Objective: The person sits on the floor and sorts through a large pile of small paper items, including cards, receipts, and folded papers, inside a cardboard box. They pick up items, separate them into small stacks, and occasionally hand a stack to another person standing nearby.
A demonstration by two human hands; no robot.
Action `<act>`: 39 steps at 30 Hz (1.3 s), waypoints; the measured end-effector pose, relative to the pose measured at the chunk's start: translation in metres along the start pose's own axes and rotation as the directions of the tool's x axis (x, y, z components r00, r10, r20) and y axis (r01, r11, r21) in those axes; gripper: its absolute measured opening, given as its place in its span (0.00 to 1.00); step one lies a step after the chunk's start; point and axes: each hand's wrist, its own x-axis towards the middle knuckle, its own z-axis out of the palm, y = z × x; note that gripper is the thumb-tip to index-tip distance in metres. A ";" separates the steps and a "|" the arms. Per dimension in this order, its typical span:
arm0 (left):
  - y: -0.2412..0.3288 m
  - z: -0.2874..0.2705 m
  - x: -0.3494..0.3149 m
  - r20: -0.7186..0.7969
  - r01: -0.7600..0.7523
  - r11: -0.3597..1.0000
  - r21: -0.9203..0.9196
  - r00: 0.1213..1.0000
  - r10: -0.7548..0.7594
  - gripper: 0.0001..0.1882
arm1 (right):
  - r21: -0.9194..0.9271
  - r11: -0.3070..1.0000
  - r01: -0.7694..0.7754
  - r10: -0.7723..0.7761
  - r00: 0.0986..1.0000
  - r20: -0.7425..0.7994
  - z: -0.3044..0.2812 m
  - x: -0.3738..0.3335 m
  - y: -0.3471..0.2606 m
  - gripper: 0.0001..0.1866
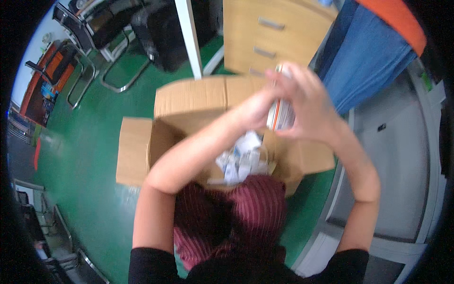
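A white cylindrical container [281, 115] with an orange stripe and dark print is held up over the right part of an open cardboard box [189, 99]. My right hand [314, 102] wraps round it from the right, thumb near its lower end. From the left, my left hand [265, 102] closes on its upper part, the fingers meeting those of the right hand. Much of the container is hidden behind the fingers, and its exact kind cannot be made out. Inside the box, below my hands, lies a heap of crumpled white paper or plastic scraps [243, 158].
Wooden drawers [250, 35] stand behind the box, beside a white table leg [188, 38]. A person in blue jeans [364, 52] stands at the far right, near a grey cabinet [388, 165]. Chairs [125, 85] occupy the far left of the green floor [94, 165].
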 end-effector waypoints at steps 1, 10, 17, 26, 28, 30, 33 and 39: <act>0.002 -0.006 -0.001 -0.004 0.043 0.998 0.035 0.999 -0.043 0.13 | 0.002 1.000 -0.015 0.015 1.000 0.023 0.000 0.002 -0.003 0.53; 0.021 -0.027 -0.019 -0.152 -0.075 0.878 0.473 0.974 0.165 0.11 | 0.715 0.441 -0.543 0.581 0.780 0.234 0.222 -0.096 0.106 0.17; 0.047 -0.031 -0.050 -0.009 0.050 0.905 0.422 0.999 -0.051 0.28 | -0.081 0.681 -0.727 0.684 0.593 0.425 0.468 -0.206 0.092 0.13; 0.034 -0.045 -0.060 -0.001 -0.195 0.560 0.805 0.944 0.330 0.32 | 0.012 0.653 -0.757 0.571 0.502 0.649 0.407 -0.167 0.056 0.34; 0.022 -0.063 -0.058 -0.154 -0.116 0.716 0.688 0.941 0.301 0.33 | 0.098 0.621 -0.778 0.579 0.539 0.611 0.406 -0.164 0.049 0.28; 0.002 -0.095 -0.067 -0.216 -0.104 0.911 0.400 0.955 0.204 0.26 | 0.135 0.624 -0.769 0.552 0.557 0.620 0.395 -0.157 0.048 0.23; -0.027 -0.133 -0.074 -0.499 0.056 0.966 0.252 0.863 0.080 0.28 | 0.059 0.734 -0.676 0.514 0.611 0.603 0.402 -0.158 0.053 0.17; -0.068 -0.199 -0.085 -0.632 0.049 0.990 0.130 0.773 0.045 0.21 | 0.342 0.548 -0.763 0.350 0.581 0.734 0.388 -0.147 0.075 0.11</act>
